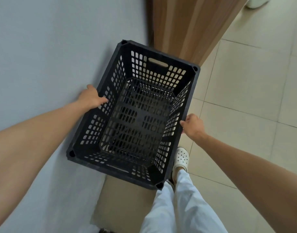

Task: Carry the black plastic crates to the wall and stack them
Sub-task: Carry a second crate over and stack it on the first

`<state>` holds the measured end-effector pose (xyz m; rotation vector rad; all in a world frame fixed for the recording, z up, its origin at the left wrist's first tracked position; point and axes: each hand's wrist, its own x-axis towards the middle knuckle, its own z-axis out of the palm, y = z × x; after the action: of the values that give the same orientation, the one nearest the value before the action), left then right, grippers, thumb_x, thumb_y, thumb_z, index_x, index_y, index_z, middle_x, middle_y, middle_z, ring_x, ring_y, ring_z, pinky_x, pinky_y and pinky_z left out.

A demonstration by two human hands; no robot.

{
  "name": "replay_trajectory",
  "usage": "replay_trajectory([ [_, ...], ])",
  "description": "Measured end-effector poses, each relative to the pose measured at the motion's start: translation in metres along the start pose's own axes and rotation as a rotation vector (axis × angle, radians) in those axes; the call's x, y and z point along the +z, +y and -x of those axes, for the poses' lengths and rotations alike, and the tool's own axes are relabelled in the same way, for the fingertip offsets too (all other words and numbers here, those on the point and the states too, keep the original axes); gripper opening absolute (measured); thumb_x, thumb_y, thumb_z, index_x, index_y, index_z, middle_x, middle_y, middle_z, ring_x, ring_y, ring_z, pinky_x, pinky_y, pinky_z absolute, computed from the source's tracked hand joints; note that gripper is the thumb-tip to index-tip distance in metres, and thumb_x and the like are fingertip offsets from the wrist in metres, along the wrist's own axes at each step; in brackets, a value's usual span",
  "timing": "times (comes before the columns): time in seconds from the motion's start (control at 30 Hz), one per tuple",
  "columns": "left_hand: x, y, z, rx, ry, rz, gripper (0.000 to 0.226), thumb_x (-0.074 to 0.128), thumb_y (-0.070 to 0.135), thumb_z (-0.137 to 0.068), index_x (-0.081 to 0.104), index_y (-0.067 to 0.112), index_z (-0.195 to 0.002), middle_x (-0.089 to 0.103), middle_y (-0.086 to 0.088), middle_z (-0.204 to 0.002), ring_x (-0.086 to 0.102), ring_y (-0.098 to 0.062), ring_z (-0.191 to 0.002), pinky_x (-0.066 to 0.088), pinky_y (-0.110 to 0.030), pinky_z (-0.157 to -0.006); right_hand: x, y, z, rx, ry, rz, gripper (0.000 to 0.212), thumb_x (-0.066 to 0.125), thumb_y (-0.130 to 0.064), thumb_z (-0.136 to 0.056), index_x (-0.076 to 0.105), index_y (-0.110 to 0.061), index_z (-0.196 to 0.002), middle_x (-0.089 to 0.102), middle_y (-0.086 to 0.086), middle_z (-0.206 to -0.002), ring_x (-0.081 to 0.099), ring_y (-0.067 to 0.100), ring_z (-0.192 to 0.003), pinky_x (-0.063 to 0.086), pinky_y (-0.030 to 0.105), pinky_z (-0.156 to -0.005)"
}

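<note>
A black plastic crate (141, 118) with perforated walls and floor fills the middle of the head view, its open top facing me. It is empty. My left hand (91, 98) grips the crate's left long rim, thumb over the inside. My right hand (192, 126) grips the right long rim. The crate sits right beside the pale grey wall (52, 56) on its left. Through its floor holes I see dark plastic, but I cannot tell whether another crate is underneath.
A wooden door frame (183, 27) stands just beyond the crate's far end. Beige floor tiles (245, 98) spread to the right. My leg in light trousers (179, 204) and a white clog (181, 157) are at the crate's near right corner.
</note>
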<state>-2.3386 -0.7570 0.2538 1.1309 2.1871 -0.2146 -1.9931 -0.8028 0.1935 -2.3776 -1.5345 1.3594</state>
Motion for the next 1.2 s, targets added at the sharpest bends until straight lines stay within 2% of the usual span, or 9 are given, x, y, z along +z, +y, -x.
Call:
replay_trajectory([
  [0.27, 0.001, -0.009, 0.000, -0.012, 0.007, 0.006, 0.076, 0.064, 0.031, -0.092, 0.023, -0.008, -0.143, 0.049, -0.027, -0.134, 0.050, -0.042, -0.122, 0.047, -0.046, -0.097, -0.007, -0.003, 0.003, -0.060, 0.008, -0.006, 0.018, 0.056, -0.023, -0.095, 0.055, -0.006, -0.100, 0.068, 0.013, -0.098, 0.064, 0.031, -0.093, 0.052, 0.046, -0.085],
  [0.53, 0.022, 0.005, -0.006, -0.043, -0.027, 0.020, 0.081, 0.059, 0.033, -0.095, 0.013, -0.006, -0.149, 0.035, -0.026, -0.148, 0.038, -0.041, -0.135, 0.036, -0.045, -0.106, -0.006, 0.000, -0.005, 0.012, -0.001, -0.004, 0.019, 0.055, -0.024, -0.096, 0.054, -0.007, -0.103, 0.067, 0.014, -0.100, 0.065, 0.032, -0.092, 0.054, 0.048, -0.086],
  [0.77, 0.039, -0.010, -0.017, -0.010, -0.031, 0.041, 0.066, 0.065, 0.025, -0.091, 0.029, -0.004, -0.138, 0.051, -0.026, -0.132, 0.051, -0.042, -0.120, 0.045, -0.046, -0.094, 0.006, 0.005, -0.002, 0.026, 0.004, 0.010, 0.022, 0.051, -0.027, -0.098, 0.051, -0.007, -0.106, 0.066, 0.014, -0.098, 0.065, 0.032, -0.089, 0.055, 0.048, -0.083],
  [0.87, 0.039, -0.012, -0.017, -0.004, -0.038, 0.055, 0.069, 0.065, 0.025, -0.091, 0.026, -0.002, -0.141, 0.048, -0.025, -0.135, 0.050, -0.042, -0.122, 0.045, -0.047, -0.096, 0.006, 0.003, -0.002, 0.040, 0.005, 0.025, 0.021, 0.050, -0.025, -0.098, 0.051, -0.006, -0.107, 0.066, 0.015, -0.098, 0.064, 0.033, -0.089, 0.055, 0.048, -0.083],
  [1.0, 0.044, -0.017, -0.015, -0.010, -0.040, 0.053, 0.064, 0.064, 0.024, -0.091, 0.027, 0.000, -0.138, 0.046, -0.026, -0.133, 0.050, -0.041, -0.119, 0.045, -0.047, -0.096, 0.008, 0.006, 0.001, 0.043, -0.012, 0.058, 0.018, 0.050, -0.023, -0.096, 0.053, -0.006, -0.102, 0.068, 0.016, -0.095, 0.064, 0.032, -0.087, 0.054, 0.040, -0.077],
  [1.2, 0.048, -0.024, -0.009, 0.016, -0.030, 0.018, 0.062, 0.063, 0.023, -0.092, 0.028, -0.001, -0.137, 0.045, -0.026, -0.133, 0.049, -0.040, -0.119, 0.045, -0.046, -0.095, 0.009, 0.005, 0.007, 0.051, -0.022, 0.064, 0.017, 0.050, -0.022, -0.096, 0.052, -0.007, -0.103, 0.066, 0.015, -0.096, 0.064, 0.033, -0.086, 0.054, 0.042, -0.078],
])
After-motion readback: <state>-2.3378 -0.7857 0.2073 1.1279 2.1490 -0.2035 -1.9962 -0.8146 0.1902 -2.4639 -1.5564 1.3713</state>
